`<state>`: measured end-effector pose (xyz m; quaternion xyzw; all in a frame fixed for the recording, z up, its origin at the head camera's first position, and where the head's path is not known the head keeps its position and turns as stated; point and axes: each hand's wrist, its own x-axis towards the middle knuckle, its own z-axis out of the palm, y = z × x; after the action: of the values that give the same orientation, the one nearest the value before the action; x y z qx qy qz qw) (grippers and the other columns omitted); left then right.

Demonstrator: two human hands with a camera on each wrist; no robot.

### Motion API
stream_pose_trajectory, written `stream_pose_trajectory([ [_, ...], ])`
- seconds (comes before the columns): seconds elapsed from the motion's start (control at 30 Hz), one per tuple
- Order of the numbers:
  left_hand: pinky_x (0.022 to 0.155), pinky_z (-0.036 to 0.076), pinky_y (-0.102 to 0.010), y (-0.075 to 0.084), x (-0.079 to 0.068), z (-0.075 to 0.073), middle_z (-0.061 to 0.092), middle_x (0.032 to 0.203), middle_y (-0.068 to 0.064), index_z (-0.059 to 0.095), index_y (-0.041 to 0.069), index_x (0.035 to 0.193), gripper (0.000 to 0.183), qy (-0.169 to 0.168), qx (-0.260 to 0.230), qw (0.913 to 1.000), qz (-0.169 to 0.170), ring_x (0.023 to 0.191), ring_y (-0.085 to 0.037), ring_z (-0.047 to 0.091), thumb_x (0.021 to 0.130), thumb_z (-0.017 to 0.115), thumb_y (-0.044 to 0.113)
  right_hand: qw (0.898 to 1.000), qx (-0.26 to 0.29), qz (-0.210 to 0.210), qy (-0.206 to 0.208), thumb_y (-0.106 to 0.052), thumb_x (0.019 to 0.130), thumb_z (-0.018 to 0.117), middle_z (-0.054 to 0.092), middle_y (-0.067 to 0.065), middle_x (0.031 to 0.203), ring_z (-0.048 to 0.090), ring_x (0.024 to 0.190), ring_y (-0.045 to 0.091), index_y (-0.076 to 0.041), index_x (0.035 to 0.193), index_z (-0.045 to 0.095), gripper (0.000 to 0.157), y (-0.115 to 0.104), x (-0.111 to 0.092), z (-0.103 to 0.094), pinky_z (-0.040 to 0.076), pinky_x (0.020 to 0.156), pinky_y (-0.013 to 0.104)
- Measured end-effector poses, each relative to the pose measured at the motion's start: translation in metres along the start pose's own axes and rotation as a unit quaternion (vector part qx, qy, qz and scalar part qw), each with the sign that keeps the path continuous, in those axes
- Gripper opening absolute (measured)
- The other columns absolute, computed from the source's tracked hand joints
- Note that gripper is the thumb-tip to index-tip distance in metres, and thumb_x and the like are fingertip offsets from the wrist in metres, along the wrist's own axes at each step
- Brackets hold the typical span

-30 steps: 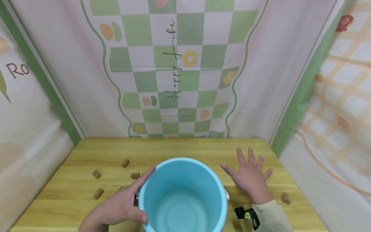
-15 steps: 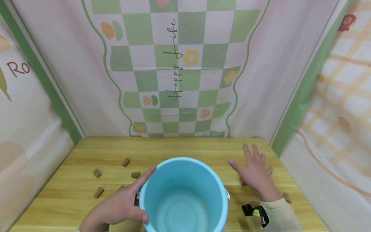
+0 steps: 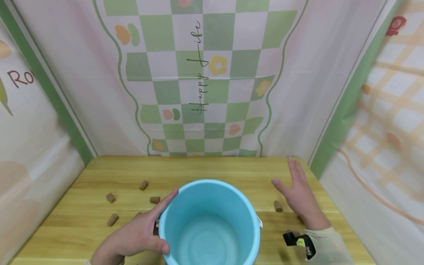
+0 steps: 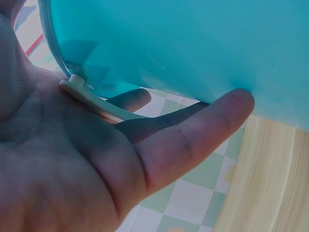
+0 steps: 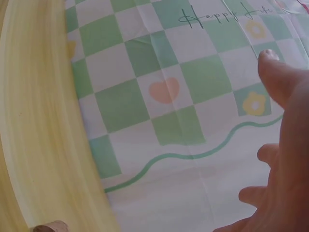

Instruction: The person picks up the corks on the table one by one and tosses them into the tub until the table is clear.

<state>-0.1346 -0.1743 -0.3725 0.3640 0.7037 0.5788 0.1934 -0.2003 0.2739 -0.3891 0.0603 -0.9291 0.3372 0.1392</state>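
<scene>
A light blue bucket stands at the front middle of the wooden table, its mouth facing up and its inside bare. My left hand grips its left side, thumb at the near rim and index finger along the far rim. In the left wrist view, the fingers lie against the bucket's outer wall, with the pale handle beside the palm. My right hand, over the table's right side, has its fingers extended and thumb spread, holding nothing. A brown cork lies just left of it.
Several more corks lie scattered left of the bucket. Another cork shows partly behind the black strap device on the right wrist. Printed cloth hangs behind the table and along both sides.
My right hand has moved right and slightly away from the bucket, uncovering a cork; its fingers have drawn closer together. The left hand and bucket have stayed put.
</scene>
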Motion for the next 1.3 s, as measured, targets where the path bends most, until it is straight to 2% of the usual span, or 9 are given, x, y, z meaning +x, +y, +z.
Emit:
stream_pose_trajectory([
  [0.13,0.085,0.047,-0.037,0.0,0.0,0.0,0.028,0.147,-0.016,0.002,0.028,0.151,0.1,0.001,-0.002,1.0,-0.003,0.12,-0.04,0.042,0.083,0.074,0.02,1.0,0.021,-0.013,0.006,-0.044,0.093,0.053,-0.013,0.006,0.153,-0.006,0.136,0.041,-0.033,0.148,-0.008,0.082,0.002,-0.001,-0.005,0.009,0.09,0.075],
  [0.3,0.085,0.047,-0.037,0.001,-0.001,0.0,0.028,0.147,-0.016,0.002,0.029,0.151,0.1,0.002,-0.005,1.0,-0.008,0.12,-0.04,0.042,0.083,0.074,0.019,0.999,0.032,-0.02,0.007,-0.04,0.095,0.051,-0.012,0.006,0.154,-0.006,0.136,0.04,-0.033,0.148,-0.007,0.08,0.006,-0.001,-0.011,0.007,0.092,0.074],
  [0.53,0.084,0.048,-0.037,0.002,0.0,0.0,0.029,0.146,-0.017,0.002,0.028,0.151,0.099,0.001,0.0,1.0,-0.004,0.119,-0.039,0.044,0.083,0.073,0.021,0.998,0.063,-0.029,0.006,-0.033,0.097,0.051,-0.012,0.004,0.153,-0.004,0.137,0.038,-0.034,0.148,-0.006,0.076,0.011,0.0,-0.019,0.023,0.092,0.069],
  [0.67,0.084,0.048,-0.037,0.001,0.0,0.0,0.029,0.146,-0.018,0.002,0.027,0.151,0.098,0.0,0.0,1.0,-0.001,0.119,-0.039,0.044,0.083,0.073,0.021,0.996,0.08,-0.03,0.004,-0.031,0.097,0.052,-0.012,0.002,0.153,0.006,0.134,0.047,-0.037,0.147,-0.005,0.076,0.015,-0.001,-0.024,0.028,0.092,0.066],
  [0.8,0.084,0.048,-0.037,0.001,0.0,0.0,0.03,0.145,-0.018,0.002,0.027,0.151,0.099,0.0,0.004,1.0,0.001,0.119,-0.039,0.044,0.083,0.073,0.023,0.996,0.09,-0.018,0.002,-0.032,0.097,0.052,-0.01,0.002,0.154,0.013,0.129,0.054,-0.04,0.147,-0.004,0.075,0.018,-0.002,-0.031,0.019,0.093,0.069],
  [1.0,0.084,0.048,-0.036,0.001,-0.001,-0.001,0.032,0.145,-0.017,0.002,0.028,0.151,0.099,0.004,0.014,0.9999,-0.003,0.118,-0.037,0.046,0.083,0.073,0.023,0.996,0.085,0.013,0.009,-0.037,0.097,0.049,-0.007,0.008,0.154,-0.003,0.134,0.046,-0.039,0.148,-0.001,0.071,0.027,-0.004,-0.041,0.002,0.093,0.073],
  [1.17,0.084,0.048,-0.036,0.001,-0.001,-0.001,0.032,0.145,-0.017,0.002,0.028,0.151,0.098,0.004,0.019,0.9998,-0.004,0.118,-0.037,0.046,0.083,0.073,0.024,0.998,0.055,0.001,0.033,-0.034,0.097,0.049,0.0,0.015,0.154,-0.001,0.135,0.045,-0.029,0.15,0.006,0.068,0.04,-0.006,-0.049,-0.002,0.097,0.069],
  [1.3,0.084,0.047,-0.036,0.0,-0.001,-0.002,0.031,0.145,-0.017,0.002,0.028,0.151,0.098,0.003,0.012,0.9999,-0.006,0.118,-0.037,0.046,0.083,0.073,0.023,0.998,-0.007,-0.015,0.062,-0.032,0.097,0.049,0.012,0.021,0.151,0.008,0.134,0.048,-0.014,0.15,0.016,0.065,0.051,-0.008,-0.055,-0.003,0.098,0.067],
])
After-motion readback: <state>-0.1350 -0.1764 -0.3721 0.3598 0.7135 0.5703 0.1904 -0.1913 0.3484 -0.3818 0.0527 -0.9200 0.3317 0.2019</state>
